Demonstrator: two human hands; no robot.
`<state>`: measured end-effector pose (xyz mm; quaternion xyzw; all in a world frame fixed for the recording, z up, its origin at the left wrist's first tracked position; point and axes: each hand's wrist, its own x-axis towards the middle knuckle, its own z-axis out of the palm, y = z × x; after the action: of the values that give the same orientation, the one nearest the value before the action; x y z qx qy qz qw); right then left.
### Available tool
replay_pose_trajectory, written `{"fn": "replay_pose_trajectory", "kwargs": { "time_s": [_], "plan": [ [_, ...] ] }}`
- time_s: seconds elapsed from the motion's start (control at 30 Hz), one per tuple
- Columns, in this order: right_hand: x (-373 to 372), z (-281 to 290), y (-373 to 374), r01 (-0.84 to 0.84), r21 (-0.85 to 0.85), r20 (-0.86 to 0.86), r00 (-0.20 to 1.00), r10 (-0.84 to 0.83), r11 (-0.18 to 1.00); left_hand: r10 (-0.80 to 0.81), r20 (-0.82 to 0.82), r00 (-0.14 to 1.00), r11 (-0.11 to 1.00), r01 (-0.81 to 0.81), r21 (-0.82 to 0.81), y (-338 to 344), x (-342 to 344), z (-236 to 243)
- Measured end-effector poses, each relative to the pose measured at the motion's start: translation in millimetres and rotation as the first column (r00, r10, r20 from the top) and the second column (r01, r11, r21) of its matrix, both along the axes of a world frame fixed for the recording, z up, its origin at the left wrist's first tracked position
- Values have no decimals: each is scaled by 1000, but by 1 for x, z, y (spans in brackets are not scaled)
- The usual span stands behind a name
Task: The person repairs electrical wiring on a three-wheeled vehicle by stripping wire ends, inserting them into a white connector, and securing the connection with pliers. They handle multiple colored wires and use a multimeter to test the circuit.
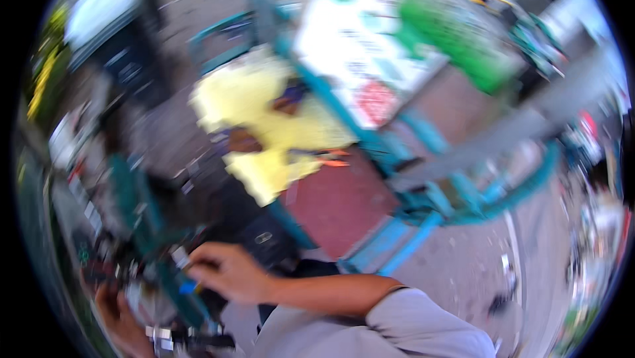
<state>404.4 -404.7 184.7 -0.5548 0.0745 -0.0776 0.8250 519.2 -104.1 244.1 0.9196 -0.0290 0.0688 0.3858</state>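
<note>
Motion blur smears the whole picture. My right hand (228, 272) reaches to the left across my body, with thumb and fingers closed together. A small whitish piece (180, 257) shows at its fingertips; its kind is too blurred to tell. My left hand (122, 321) is low at the left edge, beside dark clutter, its fingers smeared. Ahead lies a crumpled yellow sheet (264, 103) on a red-brown tabletop (337, 202). On the sheet are two dark brown and purple shapes (243, 140) that I cannot make out, and an orange-handled tool (331, 158).
A teal metal frame (331, 103) borders the tabletop, with a printed white and green board (360, 40) beyond it. A grey pole (489, 140) slants in from the right. At the far left stands a dark bin with a pale lid (109, 14). A dark bag-like thing (264, 239) sits near my right hand.
</note>
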Motion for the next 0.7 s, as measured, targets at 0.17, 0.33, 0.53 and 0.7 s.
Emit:
{"fn": "replay_pose_trajectory", "kwargs": {
  "time_s": [0.17, 0.33, 0.53, 0.7],
  "plan": [
    [-9, -19, -15, 24, 4, -172, 985, -23, 1000, 88, 102, 991, 994, -95, 63, -42, -25, 18],
    [-9, -33, -11, -48, 88, -185, 981, 64, 995, 86, 113, 990, 975, -60, -214, -27, -33, 2],
    [5, -37, -8, -111, 126, -206, 969, 135, 986, 205, 150, 967, 952, -162, -259, -29, -24, -4],
    [17, -51, -13, -111, 146, -211, 967, 141, 983, 223, 102, 969, 967, -207, -148, -32, -19, -5]
  ]
}}
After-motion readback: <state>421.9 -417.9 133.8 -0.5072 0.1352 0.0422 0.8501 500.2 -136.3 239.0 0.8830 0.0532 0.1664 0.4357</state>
